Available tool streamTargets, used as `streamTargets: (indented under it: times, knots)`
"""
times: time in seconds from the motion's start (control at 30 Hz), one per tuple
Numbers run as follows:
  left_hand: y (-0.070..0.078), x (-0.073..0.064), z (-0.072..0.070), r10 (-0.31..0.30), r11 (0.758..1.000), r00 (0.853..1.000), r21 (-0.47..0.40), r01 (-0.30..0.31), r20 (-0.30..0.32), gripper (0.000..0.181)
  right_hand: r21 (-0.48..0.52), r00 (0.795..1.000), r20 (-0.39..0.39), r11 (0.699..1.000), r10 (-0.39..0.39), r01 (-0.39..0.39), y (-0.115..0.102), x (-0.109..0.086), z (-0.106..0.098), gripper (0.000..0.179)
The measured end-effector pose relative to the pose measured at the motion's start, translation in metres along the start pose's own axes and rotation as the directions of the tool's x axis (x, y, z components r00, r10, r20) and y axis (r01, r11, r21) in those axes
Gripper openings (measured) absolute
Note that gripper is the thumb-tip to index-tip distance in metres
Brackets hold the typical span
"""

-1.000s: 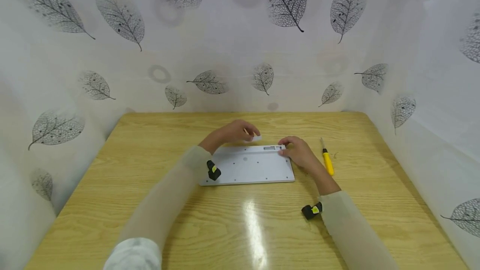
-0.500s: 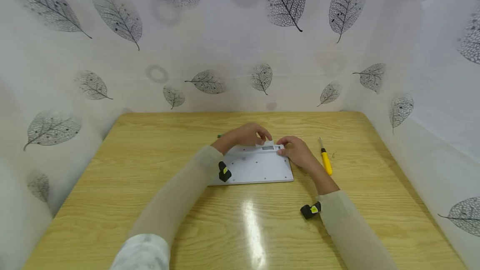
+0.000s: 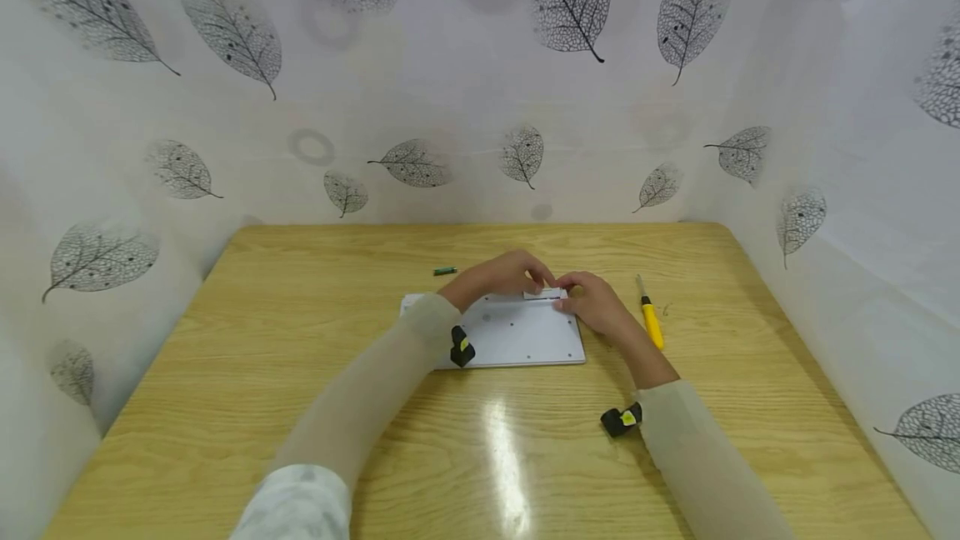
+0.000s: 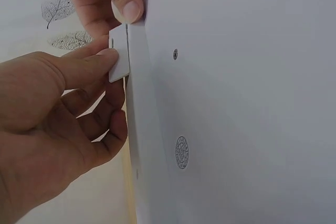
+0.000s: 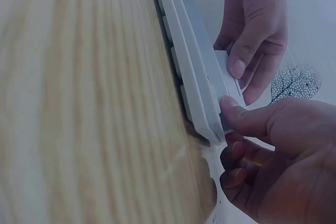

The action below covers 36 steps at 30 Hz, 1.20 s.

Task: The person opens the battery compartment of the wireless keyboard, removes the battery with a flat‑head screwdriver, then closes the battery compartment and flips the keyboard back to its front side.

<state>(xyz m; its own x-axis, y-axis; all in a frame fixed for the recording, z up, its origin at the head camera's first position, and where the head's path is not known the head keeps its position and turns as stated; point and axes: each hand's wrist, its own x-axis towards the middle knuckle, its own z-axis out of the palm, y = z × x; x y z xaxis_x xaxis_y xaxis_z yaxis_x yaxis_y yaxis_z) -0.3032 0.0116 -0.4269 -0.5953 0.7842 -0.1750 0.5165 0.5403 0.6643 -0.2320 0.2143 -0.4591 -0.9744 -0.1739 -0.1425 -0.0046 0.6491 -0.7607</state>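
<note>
A white keyboard (image 3: 517,336) lies keys-down on the wooden table, its screw-dotted back facing up. My left hand (image 3: 513,273) pinches a small white battery cover (image 4: 120,59) between thumb and fingers, right at the battery slot along the raised far edge. The cover lies over the slot in the head view. At the far right corner, my right hand (image 3: 592,302) grips the keyboard's edge, thumb on the back and fingers behind. In the right wrist view, both thumbs are close together by the cover, and keys show along the keyboard's underside.
A green battery (image 3: 445,271) lies on the table (image 3: 300,315) behind the keyboard. To the right of the right hand is a yellow-handled screwdriver (image 3: 652,323). Leaf-patterned white curtains (image 3: 465,107) stand around the back and sides.
My left hand has carried the battery cover rightward and down onto the slot, now beside the right hand. The battery behind the keyboard has come into view. My right hand stays at the corner.
</note>
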Motion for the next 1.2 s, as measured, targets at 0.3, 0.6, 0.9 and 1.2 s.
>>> streamTargets:
  times: [0.3, 0.6, 0.9, 1.2]
  knots:
    - [0.0, 0.0, 0.002, -0.013, 0.999, 1.0, -0.038, 0.013, 0.001, 0.029, -0.001, 1.0, 0.003, 1.0, -0.017, 0.017, 0.0, -0.001, 0.0, 0.039]
    - [0.001, 0.0, 0.005, -0.054, 0.997, 0.998, -0.065, 0.053, -0.025, 0.027, -0.002, 1.0, -0.003, 1.0, -0.024, 0.024, 0.0, 0.0, 0.0, 0.036]
    - [-0.001, -0.001, 0.01, -0.113, 0.988, 0.992, -0.117, 0.106, -0.063, 0.02, -0.01, 0.999, -0.007, 0.999, -0.038, 0.038, 0.0, -0.001, 0.0, 0.029]
    - [-0.005, -0.004, 0.013, -0.126, 0.984, 0.988, -0.141, 0.112, -0.091, 0.019, -0.001, 1.0, -0.009, 1.0, -0.026, 0.026, 0.0, 0.0, 0.0, 0.027]
